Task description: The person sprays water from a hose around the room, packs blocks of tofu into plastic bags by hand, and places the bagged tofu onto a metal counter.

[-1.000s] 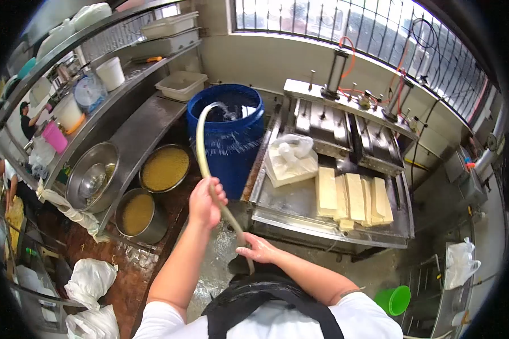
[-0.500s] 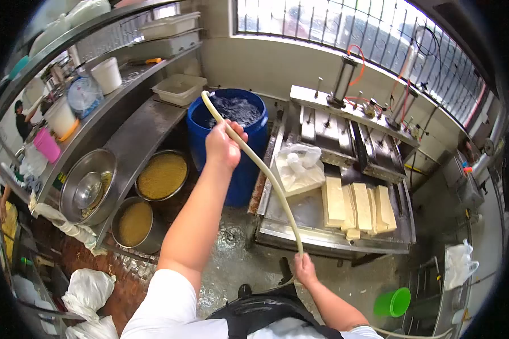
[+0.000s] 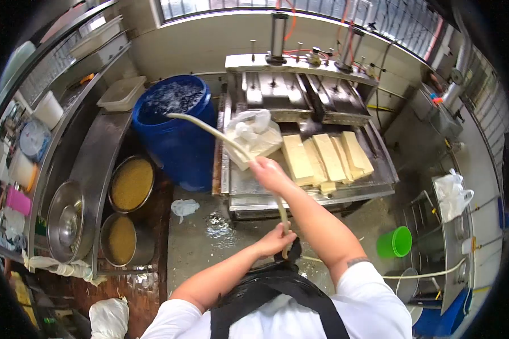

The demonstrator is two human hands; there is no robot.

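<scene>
My right hand point(image 3: 270, 175) is closed around a pale hose point(image 3: 209, 129), over the near left part of a steel press table point(image 3: 254, 199). The hose's free end points left, at the near rim of a blue barrel point(image 3: 178, 150) of churned-up water point(image 3: 172, 97). Lower down, close to my apron, my left hand point(image 3: 274, 241) has its fingers wrapped round the same hose. Just beyond my right hand lie a clear plastic bag point(image 3: 253, 125) on a pale block and several cream-coloured slabs like tofu point(image 3: 328, 155).
Steel pots of yellowish grain-like contents point(image 3: 133, 183) stand left, beside a large steel bowl point(image 3: 68, 223) and a shelf point(image 3: 96, 135). A plastic scrap point(image 3: 185, 208) lies on the wet floor. At right are a green bucket point(image 3: 395, 242) and trailing hose point(image 3: 424, 276).
My hands have traded places along the hose: the right now grips nearer its free end, the left lower down. The view has turned right, and the hose end sits at the barrel's near rim.
</scene>
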